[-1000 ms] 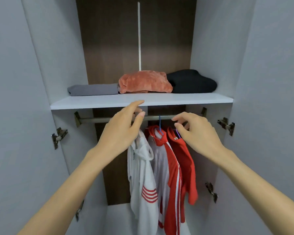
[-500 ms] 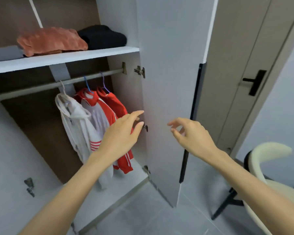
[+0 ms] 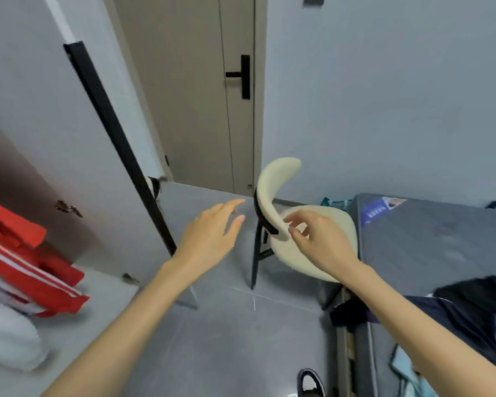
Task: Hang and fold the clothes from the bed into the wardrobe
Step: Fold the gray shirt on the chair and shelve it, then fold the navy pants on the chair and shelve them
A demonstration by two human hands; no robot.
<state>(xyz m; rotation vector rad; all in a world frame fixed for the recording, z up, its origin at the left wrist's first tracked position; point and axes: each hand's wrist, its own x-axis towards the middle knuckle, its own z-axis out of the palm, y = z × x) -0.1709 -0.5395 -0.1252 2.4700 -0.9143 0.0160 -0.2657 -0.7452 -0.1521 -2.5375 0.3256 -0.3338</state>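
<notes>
Both my hands hang in the air over the grey floor and hold nothing. My left hand (image 3: 212,233) has its fingers stretched out. My right hand (image 3: 318,239) has loosely curled fingers in front of the cream chair (image 3: 272,190). At the far left, red and white jackets (image 3: 26,270) hang inside the open wardrobe, whose door (image 3: 69,124) stands open with a black edge strip. On the right lies the grey bed (image 3: 430,239) with dark clothes (image 3: 470,305) and a light blue garment (image 3: 407,371) near its front corner.
A beige room door (image 3: 198,110) with a black handle is shut behind the chair. The chair stands between the wardrobe door and the bed. A black and white shoe (image 3: 311,382) shows at the bottom edge on the tiled floor (image 3: 212,339).
The view has swung right from the wardrobe rail toward the chair and bed. Both hands left the hangers and moved along, still holding nothing.
</notes>
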